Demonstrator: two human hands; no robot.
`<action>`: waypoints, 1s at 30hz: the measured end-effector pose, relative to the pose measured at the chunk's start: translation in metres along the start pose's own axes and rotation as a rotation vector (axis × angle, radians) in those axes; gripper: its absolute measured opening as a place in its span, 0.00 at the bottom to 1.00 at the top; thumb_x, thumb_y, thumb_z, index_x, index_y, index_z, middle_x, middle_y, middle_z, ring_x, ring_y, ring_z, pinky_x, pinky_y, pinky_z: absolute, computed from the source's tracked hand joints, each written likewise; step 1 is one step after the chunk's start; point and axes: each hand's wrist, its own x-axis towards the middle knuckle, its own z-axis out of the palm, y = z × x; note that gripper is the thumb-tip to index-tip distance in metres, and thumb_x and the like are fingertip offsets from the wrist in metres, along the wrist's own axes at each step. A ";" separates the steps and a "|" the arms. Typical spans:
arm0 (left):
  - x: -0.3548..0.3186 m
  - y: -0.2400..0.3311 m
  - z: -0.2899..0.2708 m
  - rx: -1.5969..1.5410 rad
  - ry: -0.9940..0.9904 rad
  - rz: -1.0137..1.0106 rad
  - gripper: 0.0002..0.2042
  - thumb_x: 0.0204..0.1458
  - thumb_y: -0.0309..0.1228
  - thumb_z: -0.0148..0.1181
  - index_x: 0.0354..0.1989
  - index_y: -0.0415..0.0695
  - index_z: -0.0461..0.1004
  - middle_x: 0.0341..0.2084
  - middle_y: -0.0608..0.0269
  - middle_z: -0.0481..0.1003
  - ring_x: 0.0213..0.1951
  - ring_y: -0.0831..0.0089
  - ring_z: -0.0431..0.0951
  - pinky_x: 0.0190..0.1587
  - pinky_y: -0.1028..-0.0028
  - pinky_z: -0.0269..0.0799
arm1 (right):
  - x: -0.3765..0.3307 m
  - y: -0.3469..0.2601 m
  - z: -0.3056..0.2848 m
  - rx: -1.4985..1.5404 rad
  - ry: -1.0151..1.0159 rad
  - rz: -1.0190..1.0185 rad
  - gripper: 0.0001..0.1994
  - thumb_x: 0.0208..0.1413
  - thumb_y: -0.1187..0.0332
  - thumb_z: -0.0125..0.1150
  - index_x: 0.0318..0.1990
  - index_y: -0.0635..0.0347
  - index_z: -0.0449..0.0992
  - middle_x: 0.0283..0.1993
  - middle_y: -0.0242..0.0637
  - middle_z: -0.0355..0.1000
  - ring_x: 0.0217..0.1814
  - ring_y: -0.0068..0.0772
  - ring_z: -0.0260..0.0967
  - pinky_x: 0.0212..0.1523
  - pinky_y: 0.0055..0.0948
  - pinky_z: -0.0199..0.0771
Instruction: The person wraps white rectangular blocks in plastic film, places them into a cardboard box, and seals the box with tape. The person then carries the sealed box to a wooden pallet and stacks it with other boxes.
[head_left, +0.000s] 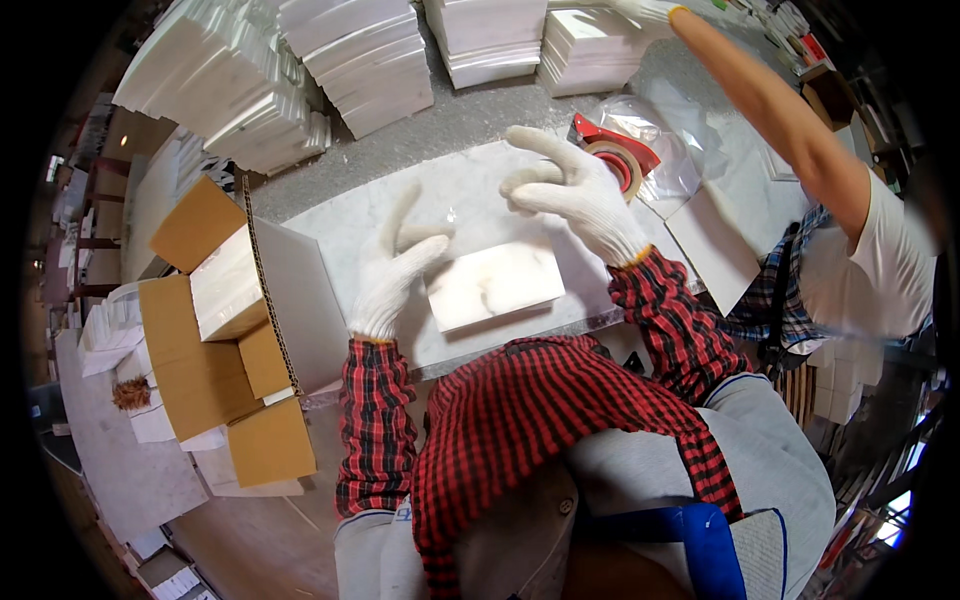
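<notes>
A small block of white marble-look tiles [495, 283] lies flat on the pale work surface in front of me. At its left end is my left hand [388, 275] in a white knit glove, open with thumb and fingers apart; whether the thumb touches the tiles I cannot tell. My right hand [585, 200], gloved alike, hovers beyond the block's right end, its fingers spread and holding nothing. Just past that hand lies a red tape dispenser [632, 160] with a roll of tape, next to crumpled clear plastic [665, 125].
An open cardboard box [195, 355] with white tiles [228, 285] inside stands at my left, flaps out. Tall tile stacks [355, 65] line the far side. From the right, a co-worker's arm [775, 105] reaches to a far stack [592, 50]. A white sheet [712, 245] lies at right.
</notes>
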 end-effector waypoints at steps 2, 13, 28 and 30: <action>-0.020 0.002 -0.004 0.208 0.033 0.192 0.39 0.54 0.26 0.72 0.76 0.45 0.62 0.54 0.49 0.80 0.54 0.64 0.81 0.55 0.65 0.81 | -0.027 -0.019 -0.001 -0.132 0.003 0.030 0.37 0.56 0.76 0.70 0.73 0.68 0.63 0.49 0.42 0.82 0.51 0.28 0.80 0.48 0.26 0.80; -0.116 -0.010 -0.013 0.521 0.158 0.349 0.22 0.56 0.20 0.61 0.62 0.37 0.77 0.55 0.48 0.80 0.50 0.63 0.83 0.53 0.65 0.79 | -0.093 0.039 -0.004 -1.253 -0.473 -0.625 0.18 0.48 0.75 0.63 0.48 0.48 0.78 0.29 0.38 0.71 0.36 0.46 0.74 0.38 0.41 0.76; -0.032 -0.034 0.019 1.390 -0.178 0.920 0.38 0.51 0.43 0.72 0.66 0.33 0.67 0.65 0.38 0.66 0.64 0.41 0.67 0.67 0.49 0.64 | -0.103 -0.012 0.058 -1.220 0.009 -0.595 0.24 0.60 0.52 0.67 0.58 0.53 0.74 0.49 0.38 0.77 0.52 0.43 0.75 0.50 0.37 0.77; -0.036 -0.036 0.016 1.379 -0.156 0.947 0.41 0.49 0.44 0.73 0.67 0.32 0.66 0.64 0.38 0.67 0.63 0.42 0.68 0.66 0.50 0.65 | -0.070 0.021 0.050 -1.254 -0.024 -0.740 0.26 0.57 0.54 0.69 0.58 0.58 0.73 0.56 0.46 0.71 0.59 0.50 0.70 0.58 0.42 0.73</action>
